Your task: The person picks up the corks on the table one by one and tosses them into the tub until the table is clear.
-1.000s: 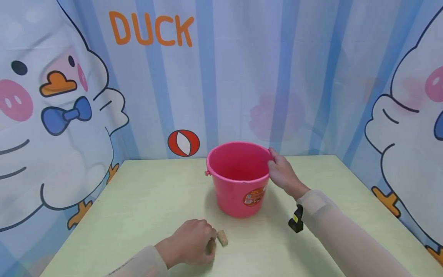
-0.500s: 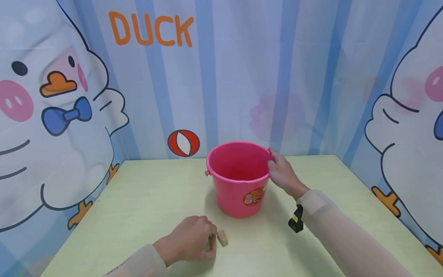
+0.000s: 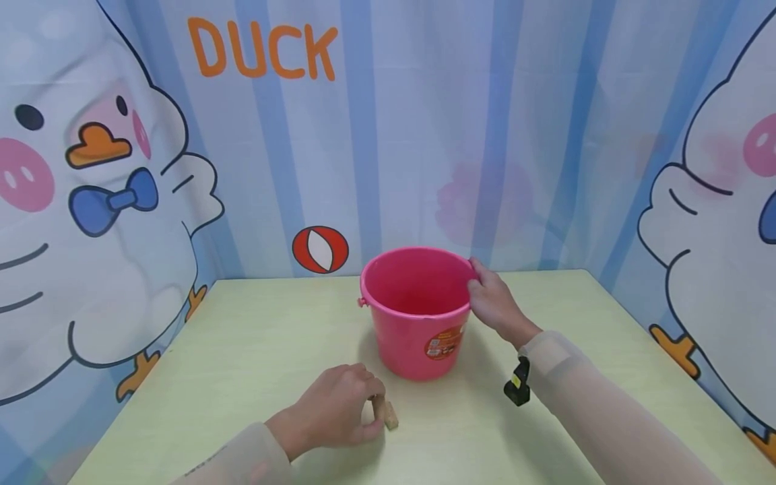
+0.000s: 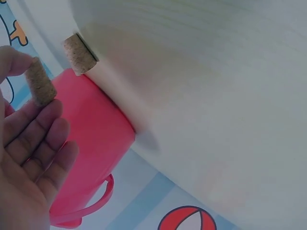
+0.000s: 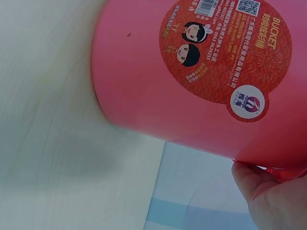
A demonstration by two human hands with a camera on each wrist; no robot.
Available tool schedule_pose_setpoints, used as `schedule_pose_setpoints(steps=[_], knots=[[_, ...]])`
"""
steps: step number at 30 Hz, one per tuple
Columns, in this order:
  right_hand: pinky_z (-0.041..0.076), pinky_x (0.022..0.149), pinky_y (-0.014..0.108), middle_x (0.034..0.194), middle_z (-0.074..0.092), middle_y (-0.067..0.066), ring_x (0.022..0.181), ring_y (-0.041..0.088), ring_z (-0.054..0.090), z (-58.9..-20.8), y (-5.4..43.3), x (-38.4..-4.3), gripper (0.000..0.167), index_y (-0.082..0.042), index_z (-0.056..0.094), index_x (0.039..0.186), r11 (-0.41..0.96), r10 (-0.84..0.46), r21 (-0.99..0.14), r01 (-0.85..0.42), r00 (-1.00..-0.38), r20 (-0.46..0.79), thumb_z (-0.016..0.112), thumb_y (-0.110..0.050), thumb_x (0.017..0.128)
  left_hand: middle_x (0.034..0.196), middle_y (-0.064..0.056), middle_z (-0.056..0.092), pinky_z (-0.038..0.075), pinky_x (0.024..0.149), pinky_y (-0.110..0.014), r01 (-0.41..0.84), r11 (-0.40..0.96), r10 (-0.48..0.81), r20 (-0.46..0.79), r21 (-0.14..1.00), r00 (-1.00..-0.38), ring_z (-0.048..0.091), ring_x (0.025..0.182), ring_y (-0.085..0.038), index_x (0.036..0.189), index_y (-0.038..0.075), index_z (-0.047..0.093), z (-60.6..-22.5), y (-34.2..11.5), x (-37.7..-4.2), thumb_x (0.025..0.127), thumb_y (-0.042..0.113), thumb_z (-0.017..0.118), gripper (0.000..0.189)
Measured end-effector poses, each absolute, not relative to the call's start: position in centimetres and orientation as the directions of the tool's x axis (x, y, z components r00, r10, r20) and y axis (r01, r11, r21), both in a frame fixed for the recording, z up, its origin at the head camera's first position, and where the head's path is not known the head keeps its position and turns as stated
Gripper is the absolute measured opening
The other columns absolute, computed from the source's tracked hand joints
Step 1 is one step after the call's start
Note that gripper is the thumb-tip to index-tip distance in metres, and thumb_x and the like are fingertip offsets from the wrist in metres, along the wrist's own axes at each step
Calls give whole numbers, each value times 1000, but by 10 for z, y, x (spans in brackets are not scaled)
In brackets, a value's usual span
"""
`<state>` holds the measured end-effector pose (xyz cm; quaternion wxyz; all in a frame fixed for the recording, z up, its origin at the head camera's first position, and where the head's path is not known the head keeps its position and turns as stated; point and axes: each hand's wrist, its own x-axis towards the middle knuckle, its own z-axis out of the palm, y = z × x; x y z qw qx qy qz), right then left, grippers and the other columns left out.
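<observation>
My left hand [image 3: 342,407] pinches a cork [image 4: 41,81] upright between thumb and fingertip, the other fingers loosely bent below it. A second cork [image 4: 80,53] lies on the table right beside the held one, just in front of the pink bucket [image 3: 418,347]. In the head view the left fingertips partly overlap this loose cork [image 3: 391,415]. My right hand [image 3: 500,303] grips the bucket's rim on the right side, thumb outside. The bucket stands upright with its mouth facing up; its inner floor is hidden in the head view.
The pale yellow table [image 3: 267,337] ends at a striped blue curtain [image 3: 406,135] printed with ducks. A pink handle [image 4: 96,206] hangs at the bucket's side. A round red label [image 5: 225,48] is on the bucket's front.
My left hand has moved a little forward and to the right, toward the loose cork. The right hand and the bucket have stayed in place.
</observation>
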<state>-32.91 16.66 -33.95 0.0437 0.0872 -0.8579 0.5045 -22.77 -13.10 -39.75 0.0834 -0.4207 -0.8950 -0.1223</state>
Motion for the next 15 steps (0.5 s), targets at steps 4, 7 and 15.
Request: schedule_pose_setpoints(steps=[4, 7, 15], knots=[[33, 116, 52, 168, 22, 17, 153, 37, 26, -338, 166, -327, 61, -2, 8, 163, 470, -103, -863, -183, -983, 153, 29, -17, 108, 78, 16, 65, 49, 69, -21, 768, 615, 714, 288, 180, -639, 51, 75, -2, 82, 24, 69, -394, -129, -229, 84, 30, 81, 14], [35, 115, 52, 168, 23, 17, 152, 37, 27, -338, 166, -326, 61, -2, 7, 163, 469, -104, -864, -181, -983, 149, 29, -16, 108, 79, 17, 66, 50, 70, -22, 763, 613, 697, 315, 202, -644, 54, 77, -4, 79, 26, 67, -393, -127, -229, 84, 30, 82, 16], [34, 116, 52, 168, 21, 16, 153, 37, 24, -339, 167, -328, 61, -2, 7, 163, 470, -110, -863, -184, -983, 150, 29, -17, 108, 83, 16, 67, 55, 76, -24, 773, 597, 641, 454, 212, -619, 60, 84, -4, 85, 23, 68, -392, -125, -229, 82, 28, 83, 16]])
